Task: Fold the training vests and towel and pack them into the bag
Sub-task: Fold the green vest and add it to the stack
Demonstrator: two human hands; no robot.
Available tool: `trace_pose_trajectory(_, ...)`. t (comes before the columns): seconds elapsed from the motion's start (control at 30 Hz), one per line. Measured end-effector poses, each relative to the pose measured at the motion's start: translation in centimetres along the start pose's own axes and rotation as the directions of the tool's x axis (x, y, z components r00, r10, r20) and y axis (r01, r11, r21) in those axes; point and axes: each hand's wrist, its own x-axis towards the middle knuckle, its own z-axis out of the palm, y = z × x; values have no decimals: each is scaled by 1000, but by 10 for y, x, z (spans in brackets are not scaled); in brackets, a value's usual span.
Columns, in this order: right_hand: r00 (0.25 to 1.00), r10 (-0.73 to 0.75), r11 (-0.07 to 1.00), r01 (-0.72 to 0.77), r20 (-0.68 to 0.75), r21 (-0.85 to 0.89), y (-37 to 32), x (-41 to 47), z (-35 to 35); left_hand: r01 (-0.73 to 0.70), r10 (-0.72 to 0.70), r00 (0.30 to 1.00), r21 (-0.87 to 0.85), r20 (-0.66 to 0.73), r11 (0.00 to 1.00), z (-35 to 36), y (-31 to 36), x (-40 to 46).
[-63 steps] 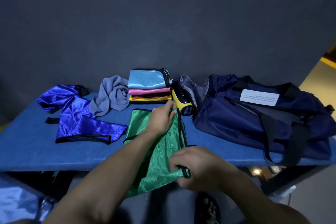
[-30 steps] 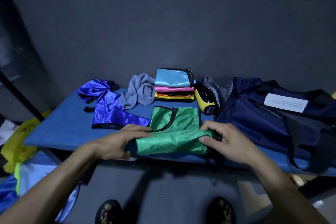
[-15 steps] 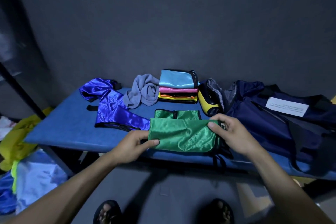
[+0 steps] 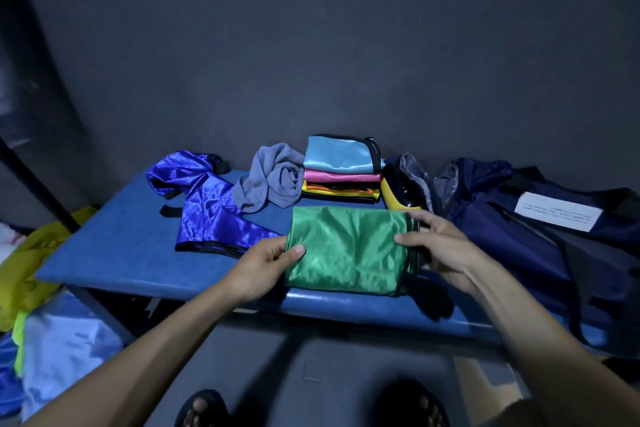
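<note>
From the head camera I see my left hand (image 4: 266,265) pinching the left edge of the folded green vest (image 4: 349,248), thumb on top and fingers curled under it; my right hand (image 4: 438,246) grips the right edge, fingers curled round the black trim; the vest sits at the front edge of the blue table (image 4: 114,253); behind it stands a stack of folded vests (image 4: 341,170); the grey towel (image 4: 273,182) lies crumpled just left of the stack; a blue vest (image 4: 204,204) lies unfolded further left; the navy bag (image 4: 519,218) rests at the right.
</note>
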Motion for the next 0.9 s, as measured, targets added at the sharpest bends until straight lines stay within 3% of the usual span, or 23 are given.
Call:
trace_pose_trajectory(0.07,983,-154,988,152,-98,-27,-5,11,5,55,-55,998,-5,-31,998,-1,2,8)
trace_pose_trajectory(0.1,955,-252,959,225,-156,-170,-8,16,9,89,-89,995,9,-47,996,-1,1,12)
trace_pose_trajectory(0.17,876,-439,809,289,-200,-512,-8,23,17,156,-149,985,85,-85,984,-1,-3,20)
trace_pose_trajectory(0.23,802,-567,625,271,-187,-732,-3,27,26,214,-189,973,210,-131,954,-2,-3,27)
trace_pose_trajectory(0.33,805,-587,376,173,-90,-910,0,29,33,292,-223,951,389,-212,874,1,1,33)
trace_pose_trajectory(0.43,807,-588,187,71,-54,-980,-11,23,39,346,-239,932,477,-272,808,4,3,39)
trace_pose_trajectory(0.5,769,-637,106,151,49,-983,-15,19,44,391,-278,916,490,-288,779,5,3,42)
trace_pose_trajectory(0.6,815,-507,126,391,280,-912,-10,14,54,437,-313,897,507,-313,743,2,5,42)
trace_pose_trajectory(0.73,883,-184,143,459,433,-877,13,16,65,473,-332,873,456,-358,754,1,13,36)
trace_pose_trajectory(0.9,862,-218,145,493,459,-858,29,25,61,488,-312,865,520,-392,700,-3,15,29)
